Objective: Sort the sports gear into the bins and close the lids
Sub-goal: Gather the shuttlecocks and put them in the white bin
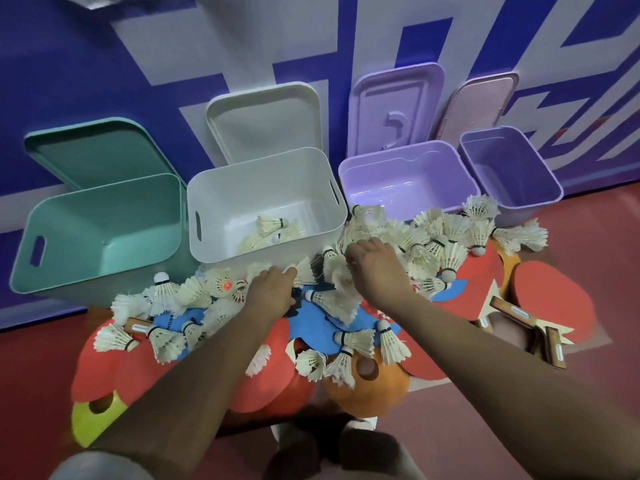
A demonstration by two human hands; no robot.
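A heap of white feather shuttlecocks (433,244) lies over red and blue table tennis paddles (550,299) and orange and yellow cones (367,389) on the floor. Four open bins stand behind the heap: a teal bin (97,244), a white bin (266,188) with a few shuttlecocks (270,226) inside, a lilac bin (408,178) and a smaller purple bin (509,168). My left hand (268,289) pinches a shuttlecock (304,271) just in front of the white bin. My right hand (375,268) grips a bunch of shuttlecocks (339,271) beside it.
Each bin's lid leans on the blue-and-white wall behind it: teal lid (93,150), white lid (266,123), lilac lid (394,109), pink lid (481,105). My shoes (360,426) show at the bottom edge. The floor is red.
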